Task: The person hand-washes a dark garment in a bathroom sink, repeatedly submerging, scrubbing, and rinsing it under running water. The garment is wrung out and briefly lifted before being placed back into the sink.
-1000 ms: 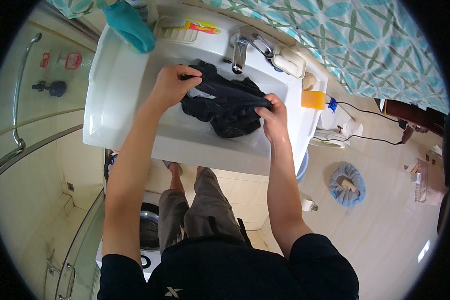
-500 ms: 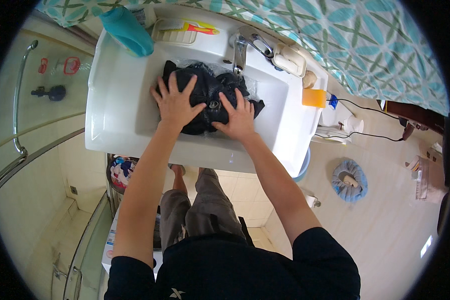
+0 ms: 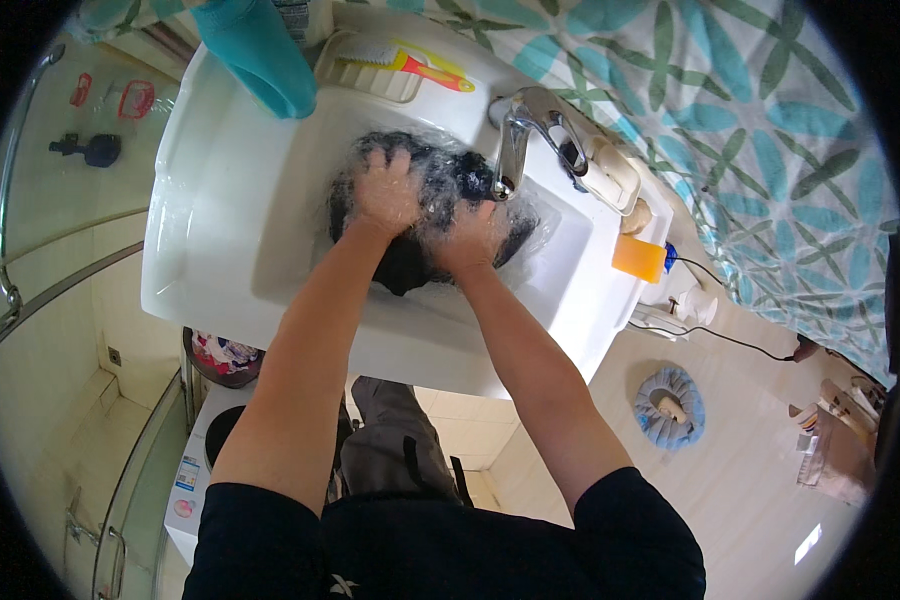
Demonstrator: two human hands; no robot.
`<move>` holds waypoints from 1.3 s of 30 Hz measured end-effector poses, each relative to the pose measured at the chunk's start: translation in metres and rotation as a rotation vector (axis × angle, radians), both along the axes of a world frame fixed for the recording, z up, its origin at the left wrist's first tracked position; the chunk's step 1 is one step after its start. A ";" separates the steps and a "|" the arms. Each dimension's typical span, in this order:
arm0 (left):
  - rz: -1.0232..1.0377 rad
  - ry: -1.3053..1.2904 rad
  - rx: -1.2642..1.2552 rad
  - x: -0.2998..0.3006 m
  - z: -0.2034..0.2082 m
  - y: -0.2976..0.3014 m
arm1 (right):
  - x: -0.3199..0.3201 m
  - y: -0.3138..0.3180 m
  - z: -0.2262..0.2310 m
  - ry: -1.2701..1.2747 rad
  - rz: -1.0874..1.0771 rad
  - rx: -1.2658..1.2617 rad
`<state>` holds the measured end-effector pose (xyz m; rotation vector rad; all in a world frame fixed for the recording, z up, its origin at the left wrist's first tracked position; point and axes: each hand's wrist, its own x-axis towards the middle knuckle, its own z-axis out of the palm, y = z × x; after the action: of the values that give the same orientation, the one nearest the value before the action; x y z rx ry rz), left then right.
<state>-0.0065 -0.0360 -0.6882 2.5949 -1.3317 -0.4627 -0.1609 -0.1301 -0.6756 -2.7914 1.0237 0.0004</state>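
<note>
A wet black cloth [image 3: 400, 268], perhaps a garment, lies bunched in the white sink [image 3: 202, 215], with water and bubbles churning around it. My left hand [image 3: 386, 195] presses on its left part, fingers stretched and slightly apart. On the right part, below the faucet, my right hand [image 3: 467, 237] pushes down flat, its fingers partly blurred by splashing. Both hands look open, resting on the cloth rather than gripping it. The chrome faucet [image 3: 515, 145] reaches over the cloth's upper right side. Foam hides much of the cloth's outline.
A teal bottle [image 3: 260, 60] stands on the sink's back left corner, beside a soap dish [image 3: 370, 80] with a yellow-and-red brush [image 3: 420, 68]. An orange block [image 3: 638, 258] sits on the right rim near another soap dish [image 3: 610, 178]. A patterned curtain [image 3: 710, 110] hangs behind.
Both hands have pushed down into the cloth, and water now splashes around them. The left hand's fingers are less widely spread. The whole view has shifted and tilted a little.
</note>
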 end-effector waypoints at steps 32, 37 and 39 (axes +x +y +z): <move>-0.028 0.030 -0.040 -0.041 0.054 0.063 | -0.051 0.013 0.063 0.237 0.074 0.139; -0.032 0.118 0.108 -0.037 0.046 0.036 | -0.029 -0.011 0.047 0.285 0.136 0.180; -0.062 0.133 0.128 -0.033 0.041 0.026 | -0.024 -0.015 0.040 0.320 0.152 0.138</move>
<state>-0.0392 -0.0097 -0.6474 2.5762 -1.3826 -0.7408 -0.1853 -0.1455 -0.6352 -2.7883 0.8305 0.5310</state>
